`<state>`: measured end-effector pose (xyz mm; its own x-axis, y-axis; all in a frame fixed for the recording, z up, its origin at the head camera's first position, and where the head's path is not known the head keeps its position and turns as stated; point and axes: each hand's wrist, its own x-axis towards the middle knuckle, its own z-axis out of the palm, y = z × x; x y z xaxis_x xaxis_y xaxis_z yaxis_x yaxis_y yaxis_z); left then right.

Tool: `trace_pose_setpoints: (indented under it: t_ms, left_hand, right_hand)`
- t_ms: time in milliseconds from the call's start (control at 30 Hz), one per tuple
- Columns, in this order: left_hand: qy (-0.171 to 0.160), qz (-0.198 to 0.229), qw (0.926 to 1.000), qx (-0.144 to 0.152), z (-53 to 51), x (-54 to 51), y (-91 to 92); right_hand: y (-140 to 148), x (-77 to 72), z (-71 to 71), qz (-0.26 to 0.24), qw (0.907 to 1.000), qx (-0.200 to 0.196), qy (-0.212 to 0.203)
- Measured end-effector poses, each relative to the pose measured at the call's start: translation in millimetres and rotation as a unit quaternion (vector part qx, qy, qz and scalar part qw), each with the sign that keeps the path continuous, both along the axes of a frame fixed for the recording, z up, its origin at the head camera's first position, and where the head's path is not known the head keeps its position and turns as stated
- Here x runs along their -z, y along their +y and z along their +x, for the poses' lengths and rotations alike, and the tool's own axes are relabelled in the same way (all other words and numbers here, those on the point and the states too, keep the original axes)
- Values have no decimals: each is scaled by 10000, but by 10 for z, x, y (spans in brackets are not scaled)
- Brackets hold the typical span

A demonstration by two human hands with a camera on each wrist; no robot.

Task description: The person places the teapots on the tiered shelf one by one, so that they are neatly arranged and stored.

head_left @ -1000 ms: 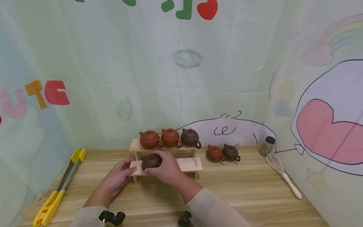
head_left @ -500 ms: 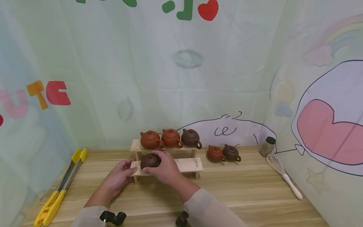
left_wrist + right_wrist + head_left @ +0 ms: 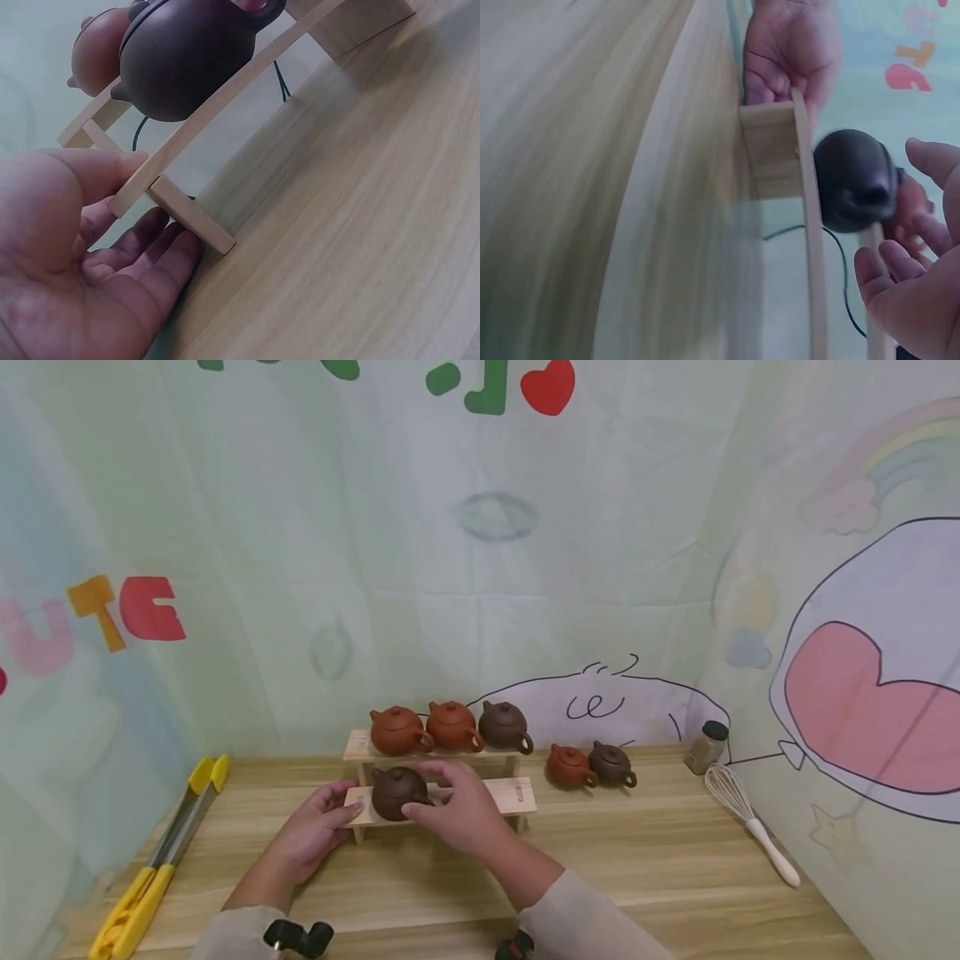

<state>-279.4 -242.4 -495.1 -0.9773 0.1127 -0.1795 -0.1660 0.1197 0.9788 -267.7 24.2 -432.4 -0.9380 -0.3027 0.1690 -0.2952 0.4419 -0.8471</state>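
Observation:
A dark brown teapot (image 3: 396,793) sits upright near the left end of the lower tier of a wooden display stand (image 3: 504,793). My left hand (image 3: 311,831) grips that tier's left end, thumb on top and fingers underneath beside the leg, as the left wrist view shows. To the right of the teapot is my right hand (image 3: 468,810), its fingers spread. The right wrist view shows a gap between these fingers (image 3: 900,274) and the dark teapot (image 3: 851,172). On the upper tier stand two reddish-brown teapots (image 3: 396,730) and another dark teapot (image 3: 503,725).
Right of the stand, a smaller reddish teapot (image 3: 568,766) and a smaller dark teapot (image 3: 611,764) stand on the wooden table (image 3: 637,860). Farther right are a lidded jar (image 3: 707,749) and a whisk (image 3: 753,827). Yellow-handled tongs (image 3: 157,860) lie at the left.
My right hand held the dark teapot and slid it slightly left, then let go and drew back to the right. My left hand keeps its grip on the stand.

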Motion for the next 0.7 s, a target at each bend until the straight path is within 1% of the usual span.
trace_pose_setpoints:
  t_ms: [133,333,467,700]
  left_hand:
    - [-22,17,10000,2,7,-3,9]
    - [-20,-32,10000,-27,16,-11,-7]
    - [-16,-30,10000,-40,9,-1,-5]
    - [-15,-15,10000,-32,5,6,10]
  right_hand:
    - [239,-58,50,-96,9999,79,-55]
    - [619,-96,93,-140,9991,386,-137]
    - [874,-73,110,-198,9973,703,-49]
    - [1336,37,72,38,9912,1313,167]
